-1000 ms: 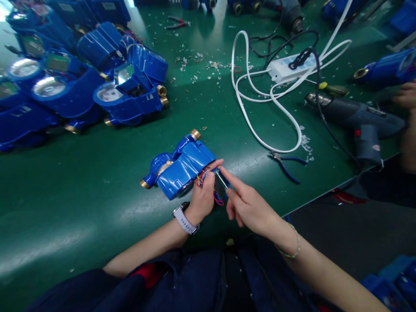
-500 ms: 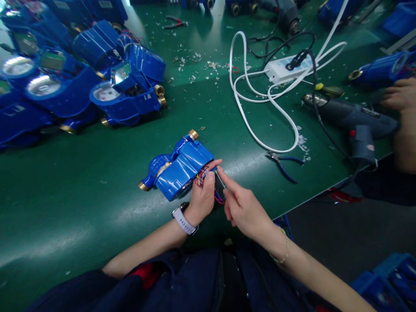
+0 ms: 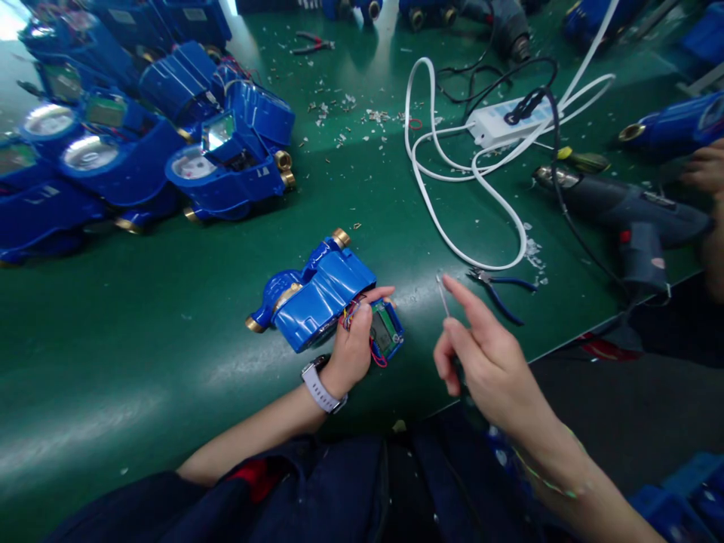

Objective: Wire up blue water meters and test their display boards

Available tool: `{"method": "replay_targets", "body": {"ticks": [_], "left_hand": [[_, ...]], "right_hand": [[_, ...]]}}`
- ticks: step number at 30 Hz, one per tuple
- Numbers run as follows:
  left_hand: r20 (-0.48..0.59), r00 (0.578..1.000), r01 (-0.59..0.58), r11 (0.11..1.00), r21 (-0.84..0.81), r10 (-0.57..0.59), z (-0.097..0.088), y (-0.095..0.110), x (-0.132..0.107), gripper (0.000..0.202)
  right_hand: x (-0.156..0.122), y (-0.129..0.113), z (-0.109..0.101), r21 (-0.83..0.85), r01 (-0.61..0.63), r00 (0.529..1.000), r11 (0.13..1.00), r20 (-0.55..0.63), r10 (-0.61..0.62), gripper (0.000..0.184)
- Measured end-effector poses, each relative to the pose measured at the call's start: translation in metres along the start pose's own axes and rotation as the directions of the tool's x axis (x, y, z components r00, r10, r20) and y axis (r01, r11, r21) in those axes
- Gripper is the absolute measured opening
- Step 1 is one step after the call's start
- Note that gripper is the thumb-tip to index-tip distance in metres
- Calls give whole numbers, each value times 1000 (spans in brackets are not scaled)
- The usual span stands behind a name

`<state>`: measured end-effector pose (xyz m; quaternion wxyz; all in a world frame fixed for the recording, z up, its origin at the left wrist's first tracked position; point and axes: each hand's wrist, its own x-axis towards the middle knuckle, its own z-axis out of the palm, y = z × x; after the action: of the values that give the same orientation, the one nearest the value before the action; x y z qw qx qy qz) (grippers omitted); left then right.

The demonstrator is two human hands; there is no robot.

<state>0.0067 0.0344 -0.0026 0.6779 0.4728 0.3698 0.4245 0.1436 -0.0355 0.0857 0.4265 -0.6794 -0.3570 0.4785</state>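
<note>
A blue water meter (image 3: 317,292) with brass ends lies on the green table (image 3: 141,324) in front of me. My left hand (image 3: 354,343), with a white watch on the wrist, is closed on the meter's near end, where a small green display module (image 3: 385,329) hangs out on red and blue wires. My right hand (image 3: 486,354) is raised to the right of the meter and pinches a thin, clear strip (image 3: 442,292) between thumb and forefinger.
Many blue meters (image 3: 226,162) are piled at the far left. A white power strip (image 3: 501,121) with looped white cable, a heat gun (image 3: 622,211) and blue-handled pliers (image 3: 501,286) lie to the right. Another person's hand (image 3: 704,170) shows at the right edge.
My right hand has pulled away from the display module to the right and upward, taking the thin strip with it. The left hand has stayed on the meter.
</note>
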Motion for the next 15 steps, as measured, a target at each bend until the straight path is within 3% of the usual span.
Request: {"method": "replay_targets", "body": {"ticks": [3,5,7,9,11,13,15], "left_hand": [[77,996,43,994,-103,-35,-2,1,0,48],[126,990,88,984,-157,-68,-4,2,1,49],[179,979,130,970,-206,-93,-5,3,1,49],[232,965,180,951,-251,-122,-5,6,0,49],[267,951,231,933,-276,-157,-6,8,-1,48],[286,940,268,921,-283,-186,-8,10,-1,47],[301,931,293,916,-275,-207,-9,12,-1,48]], "right_hand": [[-27,2,-13,269,-134,991,954,49,125,36],[-45,13,-15,455,-260,964,852,181,197,31],[-59,27,-18,488,-346,924,801,323,202,36],[-66,38,-23,395,-356,901,847,385,199,41],[-67,43,-31,236,-303,912,923,354,209,38],[-64,41,-40,23,-159,955,987,259,148,34],[-58,34,-47,-256,61,983,965,184,-14,30]]}}
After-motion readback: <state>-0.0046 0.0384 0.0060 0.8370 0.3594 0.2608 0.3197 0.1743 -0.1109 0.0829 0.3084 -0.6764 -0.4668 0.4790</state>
